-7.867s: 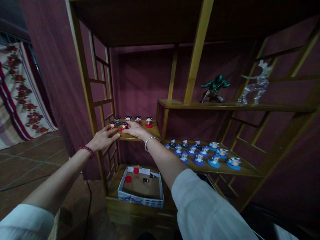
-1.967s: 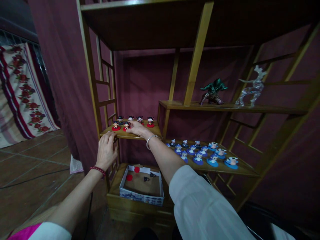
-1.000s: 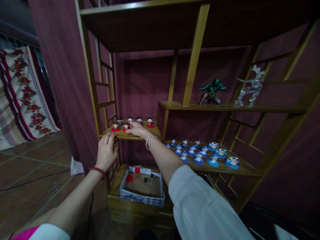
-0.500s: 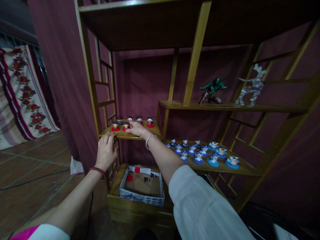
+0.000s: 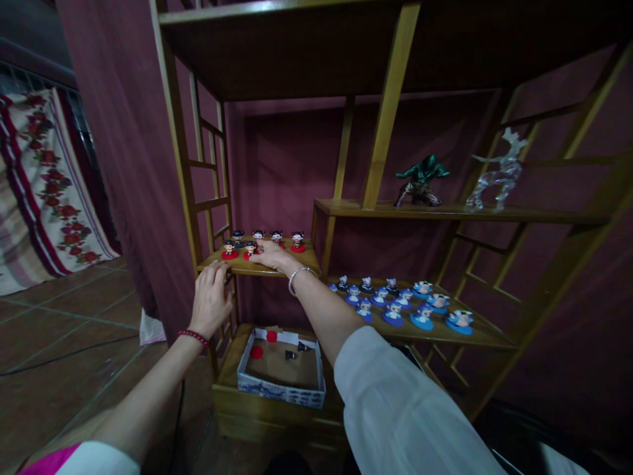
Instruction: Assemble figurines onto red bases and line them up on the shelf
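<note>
My right hand [image 5: 270, 256] reaches onto the small upper-left shelf [image 5: 237, 268], its fingers closed on a small figurine [image 5: 250, 249] with a red round base that stands in the front row. Left of it is another figurine [image 5: 229, 249] on a red base. Behind them stand a dark figurine [image 5: 238, 237] and a few red-based ones, such as the figurine [image 5: 297, 241] at the right; my hand partly hides some. My left hand [image 5: 211, 297] rests at the shelf's front left edge, fingers bent over it, with nothing seen in them.
Below, an open box [image 5: 281, 394] holds two red discs and two dark figurines. Rows of blue and purple figurines [image 5: 393, 313] fill the lower right shelf. A green figure [image 5: 422, 181] and a clear deer [image 5: 499, 173] stand above. Wooden posts [image 5: 390, 105] divide the rack.
Almost nothing differs. The view has shifted very slightly; both hands and the figurines keep their places.
</note>
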`<state>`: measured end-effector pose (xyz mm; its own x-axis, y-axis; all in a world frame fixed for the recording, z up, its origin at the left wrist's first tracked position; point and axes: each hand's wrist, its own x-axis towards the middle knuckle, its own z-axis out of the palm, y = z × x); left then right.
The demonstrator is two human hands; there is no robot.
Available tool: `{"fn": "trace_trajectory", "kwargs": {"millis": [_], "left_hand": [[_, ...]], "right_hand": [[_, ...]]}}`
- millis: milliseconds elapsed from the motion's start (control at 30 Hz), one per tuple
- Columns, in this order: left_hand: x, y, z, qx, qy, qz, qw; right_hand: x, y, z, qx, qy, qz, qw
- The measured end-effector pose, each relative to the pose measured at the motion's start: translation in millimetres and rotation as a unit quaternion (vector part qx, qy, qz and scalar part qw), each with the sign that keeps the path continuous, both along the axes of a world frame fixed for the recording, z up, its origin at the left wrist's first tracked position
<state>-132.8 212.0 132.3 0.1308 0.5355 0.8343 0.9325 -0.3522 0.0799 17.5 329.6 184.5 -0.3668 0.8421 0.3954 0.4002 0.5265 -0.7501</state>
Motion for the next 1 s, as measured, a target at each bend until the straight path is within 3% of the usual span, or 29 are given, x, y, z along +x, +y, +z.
{"fn": "trace_trajectory", "kwargs": {"millis": [333, 567, 733, 1000], "left_hand": [[-4, -1, 1.9, -0.007, 0.028, 0.015, 0.999], [0, -4, 4.5, -0.008, 0.017, 0.025, 1.000], [3, -5, 3.5, -0.009, 0.004, 0.017, 1.000], [15, -10, -11.9, -0.003, -0.033, -0.012, 0.999]], "right_hand": [[-3, -6, 3, -0.004, -0.019, -0.047, 0.999], [9, -29, 8, 0.007, -0.036, -0.147, 0.988], [18, -59, 7, 0.061, -0.053, -0.195, 0.978], [25, -100, -12, 0.241, -0.116, -0.119, 0.956]]}}
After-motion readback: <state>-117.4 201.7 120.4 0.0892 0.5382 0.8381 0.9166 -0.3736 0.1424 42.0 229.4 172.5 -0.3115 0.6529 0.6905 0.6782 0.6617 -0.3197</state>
